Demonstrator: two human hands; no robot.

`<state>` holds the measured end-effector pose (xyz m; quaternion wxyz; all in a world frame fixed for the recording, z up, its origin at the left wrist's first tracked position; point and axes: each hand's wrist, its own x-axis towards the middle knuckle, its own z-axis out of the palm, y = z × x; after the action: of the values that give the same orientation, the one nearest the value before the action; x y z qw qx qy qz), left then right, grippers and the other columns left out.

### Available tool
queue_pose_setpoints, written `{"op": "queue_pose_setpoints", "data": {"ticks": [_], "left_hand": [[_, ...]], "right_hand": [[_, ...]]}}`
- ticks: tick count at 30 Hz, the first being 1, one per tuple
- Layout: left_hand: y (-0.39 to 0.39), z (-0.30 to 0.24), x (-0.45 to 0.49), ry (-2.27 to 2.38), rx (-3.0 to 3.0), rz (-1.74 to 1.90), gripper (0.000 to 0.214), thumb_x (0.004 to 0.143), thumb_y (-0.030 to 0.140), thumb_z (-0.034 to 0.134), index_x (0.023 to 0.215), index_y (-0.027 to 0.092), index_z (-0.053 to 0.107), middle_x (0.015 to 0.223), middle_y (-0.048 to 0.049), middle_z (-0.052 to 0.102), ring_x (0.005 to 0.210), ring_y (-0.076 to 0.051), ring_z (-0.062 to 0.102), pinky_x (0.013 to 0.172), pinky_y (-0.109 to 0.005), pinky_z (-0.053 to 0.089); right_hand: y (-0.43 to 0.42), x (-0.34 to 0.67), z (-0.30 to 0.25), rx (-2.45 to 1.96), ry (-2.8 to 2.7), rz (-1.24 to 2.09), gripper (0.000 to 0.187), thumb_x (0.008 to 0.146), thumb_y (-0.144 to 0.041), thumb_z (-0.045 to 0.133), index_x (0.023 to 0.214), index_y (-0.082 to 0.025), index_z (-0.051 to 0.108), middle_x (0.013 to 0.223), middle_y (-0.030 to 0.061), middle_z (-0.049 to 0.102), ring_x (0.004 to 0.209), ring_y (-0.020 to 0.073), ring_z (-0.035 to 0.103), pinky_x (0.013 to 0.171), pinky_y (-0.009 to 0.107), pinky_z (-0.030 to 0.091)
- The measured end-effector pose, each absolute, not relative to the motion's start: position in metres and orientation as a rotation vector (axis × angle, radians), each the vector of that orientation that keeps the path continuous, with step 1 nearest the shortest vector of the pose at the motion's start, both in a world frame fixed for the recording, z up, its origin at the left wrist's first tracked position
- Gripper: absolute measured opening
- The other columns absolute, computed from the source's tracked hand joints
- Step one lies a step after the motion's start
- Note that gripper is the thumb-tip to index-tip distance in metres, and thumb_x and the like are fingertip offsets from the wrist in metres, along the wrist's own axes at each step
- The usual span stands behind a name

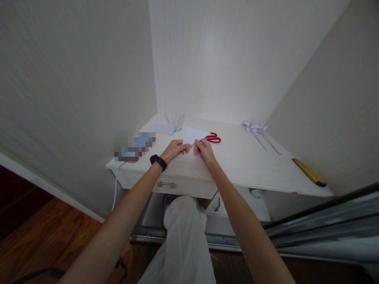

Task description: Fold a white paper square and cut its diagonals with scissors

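Between my hands, just over the white desk, is a sheet of white paper (pixel 193 135). My left hand (pixel 176 150) pinches its lower left edge and wears a black band at the wrist. At the lower right edge, my right hand (pixel 205 150) grips the same paper between thumb and fingers. Red-handled scissors (pixel 213 138) lie right behind my right hand, their blades mostly hidden by the paper and hand. To the left, a flat white paper piece (pixel 164 129) rests beside several thin rolled paper sticks (pixel 179 122).
Paper pinwheel-like shapes on sticks (pixel 255 128) lie at the back right of the desk (pixel 237 161). A yellow and black utility knife (pixel 309 172) sits by the right wall. On the left is a blurred-out device (pixel 136 146) with a white cable (pixel 115 187). Walls enclose three sides.
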<state>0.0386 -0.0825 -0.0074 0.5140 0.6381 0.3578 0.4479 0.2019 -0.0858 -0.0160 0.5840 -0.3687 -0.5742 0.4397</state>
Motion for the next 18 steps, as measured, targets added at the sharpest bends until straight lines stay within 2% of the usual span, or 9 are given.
{"op": "queue_pose_setpoints", "data": {"ticks": [9,14,18], "left_hand": [[-0.0806,-0.01,0.0397,0.848,1.569,1.017,0.028,0.076,0.041,0.065,0.07,0.014,0.068,0.062,-0.0028,0.063,0.057,-0.012,0.053,0.059,-0.025,0.039],[-0.0812,-0.0088,0.0396,0.855,1.579,0.994,0.024,0.075,0.037,0.065,0.073,0.014,0.069,0.062,-0.0026,0.063,0.058,-0.012,0.053,0.06,-0.025,0.04],[-0.0811,-0.0093,0.0398,0.852,1.585,1.011,0.026,0.072,0.039,0.066,0.07,0.014,0.067,0.061,-0.0021,0.062,0.057,-0.012,0.052,0.059,-0.025,0.04]], "right_hand": [[-0.0826,0.2056,-0.0194,-0.886,-1.293,0.964,0.045,0.073,-0.059,0.066,0.058,-0.021,0.049,0.044,-0.0041,0.051,0.041,0.0083,0.043,0.045,0.023,0.034],[-0.0825,0.2068,-0.0196,-0.86,-1.272,0.921,0.042,0.076,-0.057,0.063,0.061,-0.021,0.049,0.044,-0.0053,0.05,0.041,0.008,0.043,0.045,0.023,0.032],[-0.0846,0.2027,-0.0177,-0.876,-1.334,1.009,0.038,0.071,-0.051,0.068,0.062,-0.021,0.047,0.046,-0.0049,0.054,0.042,0.0081,0.045,0.046,0.022,0.034]]}}
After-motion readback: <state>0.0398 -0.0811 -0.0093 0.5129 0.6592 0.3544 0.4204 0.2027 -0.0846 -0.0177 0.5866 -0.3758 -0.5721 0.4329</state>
